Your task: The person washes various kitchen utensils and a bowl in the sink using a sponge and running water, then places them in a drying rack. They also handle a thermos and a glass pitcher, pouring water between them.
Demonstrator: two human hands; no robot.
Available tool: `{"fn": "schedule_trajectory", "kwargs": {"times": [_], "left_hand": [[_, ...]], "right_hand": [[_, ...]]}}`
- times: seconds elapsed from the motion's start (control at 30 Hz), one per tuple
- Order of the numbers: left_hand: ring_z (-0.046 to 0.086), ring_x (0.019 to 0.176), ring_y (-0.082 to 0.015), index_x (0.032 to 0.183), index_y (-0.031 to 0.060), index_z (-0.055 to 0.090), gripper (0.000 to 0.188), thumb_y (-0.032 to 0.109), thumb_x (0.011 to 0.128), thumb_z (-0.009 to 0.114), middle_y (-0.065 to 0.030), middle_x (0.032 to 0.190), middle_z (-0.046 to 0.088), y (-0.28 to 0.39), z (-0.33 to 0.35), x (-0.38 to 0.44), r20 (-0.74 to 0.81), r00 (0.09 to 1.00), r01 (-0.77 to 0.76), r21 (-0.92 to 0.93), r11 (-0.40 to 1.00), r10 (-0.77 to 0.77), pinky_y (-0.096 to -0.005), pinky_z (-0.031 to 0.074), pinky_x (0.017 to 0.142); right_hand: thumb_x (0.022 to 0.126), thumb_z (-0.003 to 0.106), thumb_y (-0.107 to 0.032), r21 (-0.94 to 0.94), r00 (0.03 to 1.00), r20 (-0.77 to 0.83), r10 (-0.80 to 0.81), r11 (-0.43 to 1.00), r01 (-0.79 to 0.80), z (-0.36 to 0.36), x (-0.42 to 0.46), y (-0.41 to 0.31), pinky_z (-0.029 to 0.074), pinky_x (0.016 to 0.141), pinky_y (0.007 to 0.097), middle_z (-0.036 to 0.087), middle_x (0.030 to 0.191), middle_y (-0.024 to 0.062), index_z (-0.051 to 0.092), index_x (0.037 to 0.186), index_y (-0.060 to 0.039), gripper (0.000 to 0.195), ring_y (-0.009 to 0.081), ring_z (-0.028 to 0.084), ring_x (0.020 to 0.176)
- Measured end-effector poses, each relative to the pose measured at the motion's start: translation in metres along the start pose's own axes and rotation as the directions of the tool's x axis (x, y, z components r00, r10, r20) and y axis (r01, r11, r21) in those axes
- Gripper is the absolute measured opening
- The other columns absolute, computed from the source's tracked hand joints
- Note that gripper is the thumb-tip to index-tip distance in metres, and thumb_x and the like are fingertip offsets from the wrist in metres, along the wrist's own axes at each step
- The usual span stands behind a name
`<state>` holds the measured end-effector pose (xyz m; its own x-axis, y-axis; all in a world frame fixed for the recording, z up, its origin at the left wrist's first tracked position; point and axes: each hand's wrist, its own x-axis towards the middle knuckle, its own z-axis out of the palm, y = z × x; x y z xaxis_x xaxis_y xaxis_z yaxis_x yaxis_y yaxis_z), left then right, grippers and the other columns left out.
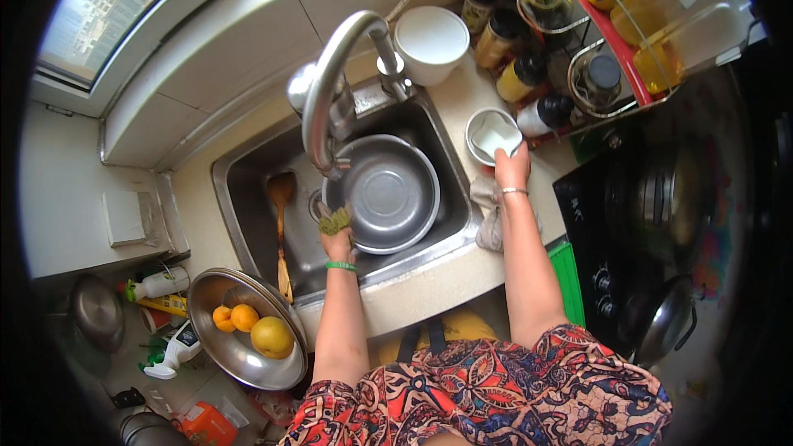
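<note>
My left hand (339, 245) grips a green scouring pad (334, 221) at the near left rim of a round grey metal basin (383, 193). The basin sits in the stainless steel sink (248, 223) and no food shows inside it. On the counter to the right of the sink stands a small white tub (472, 152). My right hand (513, 168) is at its near right rim, thumb on a pale, flat-looking object (495, 135) in the tub's mouth. What that object is I cannot tell. My right fingers are partly hidden.
The curved faucet (313, 105) arches over the basin. A wooden spatula (282, 229) lies in the sink's left side. Stacked metal bowls with fruit (272, 337) stand at left. A lidded white bucket (432, 43), seasoning jars (521, 77), grey cloth (489, 229) and black stove (595, 217) lie right.
</note>
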<state>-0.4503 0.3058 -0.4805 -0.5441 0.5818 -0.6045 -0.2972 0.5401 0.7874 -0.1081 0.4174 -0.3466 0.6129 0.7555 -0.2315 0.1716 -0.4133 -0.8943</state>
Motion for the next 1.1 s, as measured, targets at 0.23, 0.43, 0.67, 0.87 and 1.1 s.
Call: {"fn": "schedule_trajectory", "kwargs": {"times": [0.23,0.43,0.67,0.87,1.1], "left_hand": [[0.06,0.09,-0.0273,0.11,0.001,0.06,0.055,-0.009,0.057,0.066,-0.0125,0.107,0.059,-0.007,-0.009,0.005,-0.152,0.982,-0.074,0.229,0.971,0.111,-0.0372,0.052,0.074],[0.04,0.114,-0.0354,0.111,0.0064,0.056,0.051,0.004,0.063,0.073,-0.0156,0.114,0.05,0.056,0.019,-0.061,-0.171,0.915,-0.131,0.73,0.671,0.364,-0.0456,0.034,0.099],[0.053,0.05,-0.0138,0.099,0.0063,0.057,0.033,0.003,0.071,0.074,-0.0037,0.079,0.062,0.068,0.029,-0.065,0.236,0.917,-0.382,0.278,0.881,0.323,-0.0292,0.041,0.043],[0.041,0.04,-0.0068,0.098,0.0107,0.06,0.018,0.015,0.082,0.067,0.0022,0.066,0.056,0.102,0.018,-0.088,0.556,0.831,-0.032,0.038,0.999,0.005,-0.0214,0.027,0.032],[0.045,0.049,-0.01,0.095,0.0107,0.057,0.018,0.018,0.084,0.069,0.0011,0.073,0.052,0.128,0.007,-0.105,0.69,0.713,0.148,0.026,0.989,-0.125,-0.0221,0.03,0.037]], "right_hand": [[0.08,0.045,-0.001,-0.228,0.904,0.057,-0.424,0.876,0.426,-0.004,-0.047,-0.039,0.043,0.091,0.0465,0.057,0.114,0.0278,0.038,0.126,-0.0033,0.047,0.0434,0.055,0.106],[0.077,0.054,0.003,-0.332,0.392,0.365,-0.844,0.275,0.902,0.001,-0.086,-0.067,0.051,0.079,0.0406,0.051,0.114,0.0189,0.04,0.132,-0.0045,0.057,0.0353,0.056,0.095],[0.079,0.055,0.001,-0.344,0.289,0.301,-0.909,0.179,0.922,0.004,-0.123,-0.087,0.051,0.076,0.0394,0.051,0.114,0.0173,0.04,0.132,-0.0069,0.055,0.0328,0.056,0.091],[0.077,0.056,0.004,-0.386,0.487,0.229,-0.843,0.381,0.84,-0.013,-0.149,-0.09,0.047,0.086,0.0429,0.049,0.118,0.0186,0.038,0.134,-0.0045,0.06,0.0371,0.052,0.103],[0.075,0.052,0.009,-0.348,0.656,0.09,-0.75,0.593,0.726,-0.022,-0.17,-0.085,0.042,0.094,0.0431,0.049,0.118,0.0202,0.037,0.132,-0.0038,0.061,0.0383,0.05,0.109]]}}
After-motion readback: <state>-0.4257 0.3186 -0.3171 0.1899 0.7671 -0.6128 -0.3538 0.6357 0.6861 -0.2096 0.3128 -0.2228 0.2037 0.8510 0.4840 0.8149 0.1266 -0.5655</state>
